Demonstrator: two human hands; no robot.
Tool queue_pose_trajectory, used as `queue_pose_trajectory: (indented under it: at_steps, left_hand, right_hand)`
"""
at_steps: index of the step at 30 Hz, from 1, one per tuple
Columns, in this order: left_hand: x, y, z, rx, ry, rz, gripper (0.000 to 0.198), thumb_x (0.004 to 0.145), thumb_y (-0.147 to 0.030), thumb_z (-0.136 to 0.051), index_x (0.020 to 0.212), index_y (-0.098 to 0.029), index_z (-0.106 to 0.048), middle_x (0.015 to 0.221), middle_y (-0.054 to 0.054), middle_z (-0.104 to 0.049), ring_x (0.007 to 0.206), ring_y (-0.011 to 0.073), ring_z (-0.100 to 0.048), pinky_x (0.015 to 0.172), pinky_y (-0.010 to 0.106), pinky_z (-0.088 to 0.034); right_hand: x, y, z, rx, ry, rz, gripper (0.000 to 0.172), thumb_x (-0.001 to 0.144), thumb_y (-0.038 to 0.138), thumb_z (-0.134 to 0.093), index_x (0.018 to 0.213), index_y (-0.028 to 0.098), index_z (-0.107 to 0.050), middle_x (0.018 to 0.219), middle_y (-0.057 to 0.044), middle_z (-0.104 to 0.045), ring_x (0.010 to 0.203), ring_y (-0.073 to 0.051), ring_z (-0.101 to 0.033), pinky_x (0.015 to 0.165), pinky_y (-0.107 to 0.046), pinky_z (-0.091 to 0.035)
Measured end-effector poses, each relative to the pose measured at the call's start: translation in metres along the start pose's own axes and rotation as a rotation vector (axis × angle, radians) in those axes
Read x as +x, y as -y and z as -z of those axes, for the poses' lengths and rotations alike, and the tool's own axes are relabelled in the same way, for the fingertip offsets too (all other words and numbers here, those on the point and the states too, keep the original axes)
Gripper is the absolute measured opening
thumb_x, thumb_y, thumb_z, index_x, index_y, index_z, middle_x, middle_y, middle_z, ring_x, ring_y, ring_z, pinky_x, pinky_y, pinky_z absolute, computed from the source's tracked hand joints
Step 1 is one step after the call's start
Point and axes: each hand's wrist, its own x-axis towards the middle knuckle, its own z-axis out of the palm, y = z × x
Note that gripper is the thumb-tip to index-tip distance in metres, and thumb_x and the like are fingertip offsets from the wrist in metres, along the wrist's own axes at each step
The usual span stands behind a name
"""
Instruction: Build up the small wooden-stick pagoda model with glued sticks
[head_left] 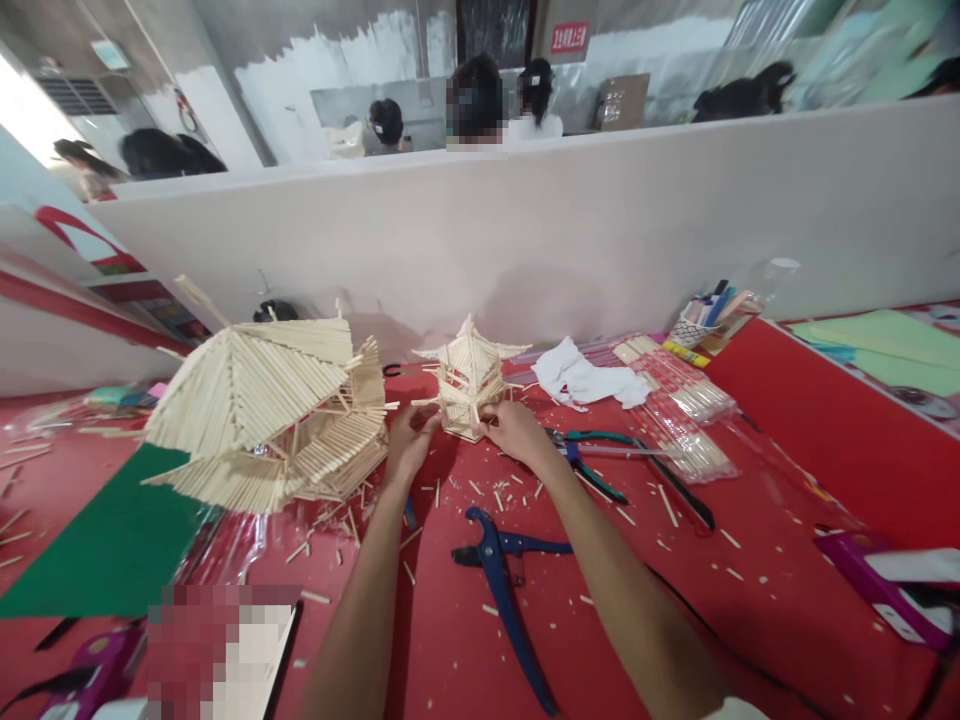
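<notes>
A small pagoda model (pixel 468 378) made of thin wooden sticks stands on the red table (pixel 780 440). My left hand (pixel 409 442) pinches its lower left side, fingers closed on the sticks. My right hand (pixel 510 428) grips the base at the lower right, fingers curled against it. A larger stick-built roof model (pixel 266 412) sits just left of my left hand, tilted, partly on a green sheet (pixel 112 545).
Blue cutters (pixel 504 580) lie between my forearms. Green-handled pliers (pixel 600 452), bags of sticks (pixel 686 410), a white cloth (pixel 581 380) and a pen cup (pixel 697 325) lie to the right. Stick offcuts litter the table. A white partition (pixel 525 230) stands behind, with other people beyond it.
</notes>
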Motion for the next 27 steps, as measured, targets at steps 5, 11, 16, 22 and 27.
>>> queue_pose_trajectory:
  at_steps: [5, 11, 16, 22, 27]
  left_hand:
    - [0.000, -0.003, -0.006, 0.024, -0.002, -0.005, 0.026, 0.082, -0.036, -0.065, 0.098, -0.016, -0.070, 0.099, 0.008, -0.075, 0.093, 0.0220, -0.070, 0.089, 0.035, -0.054]
    - [0.001, -0.005, -0.006, -0.053, 0.029, -0.022, 0.031, 0.082, -0.036, -0.063, 0.105, -0.016, -0.069, 0.110, 0.009, -0.074, 0.104, 0.0220, -0.068, 0.098, 0.036, -0.050]
    - [0.002, -0.014, 0.006, 0.060, 0.130, 0.017, 0.030, 0.081, -0.035, -0.062, 0.103, -0.016, -0.068, 0.107, 0.009, -0.073, 0.102, 0.0222, -0.067, 0.096, 0.036, -0.050]
    - [-0.003, -0.027, 0.023, 0.433, 0.526, 0.000, 0.018, 0.082, -0.031, -0.060, 0.088, -0.015, -0.068, 0.084, 0.005, -0.072, 0.077, 0.0184, -0.063, 0.074, 0.029, -0.048]
    - [-0.010, -0.038, 0.017, 0.455, 0.865, -0.022, 0.013, 0.079, -0.019, -0.062, 0.090, -0.015, -0.069, 0.085, 0.004, -0.072, 0.076, 0.0170, -0.064, 0.069, 0.025, -0.045]
  right_hand:
    - [0.000, 0.000, -0.001, -0.030, -0.003, 0.003, 0.022, 0.092, 0.036, -0.061, 0.100, 0.021, -0.076, 0.093, -0.008, -0.077, 0.089, -0.022, -0.069, 0.074, -0.025, -0.043]
    - [0.000, 0.007, -0.002, -0.093, -0.010, -0.058, 0.025, 0.095, 0.039, -0.057, 0.104, 0.022, -0.073, 0.094, -0.009, -0.076, 0.092, -0.022, -0.069, 0.074, -0.025, -0.043]
    - [-0.001, 0.013, -0.003, -0.127, -0.033, -0.082, 0.028, 0.097, 0.040, -0.053, 0.107, 0.021, -0.071, 0.096, -0.009, -0.075, 0.093, -0.023, -0.069, 0.075, -0.026, -0.043]
    - [-0.003, 0.013, 0.004, -0.084, -0.020, -0.131, 0.027, 0.096, 0.038, -0.056, 0.108, 0.018, -0.070, 0.101, -0.010, -0.075, 0.097, -0.023, -0.068, 0.077, -0.025, -0.043]
    - [-0.014, 0.010, 0.023, -0.016, 0.115, -0.083, 0.021, 0.094, 0.031, -0.057, 0.088, 0.017, -0.072, 0.088, -0.007, -0.076, 0.083, -0.018, -0.069, 0.068, -0.022, -0.041]
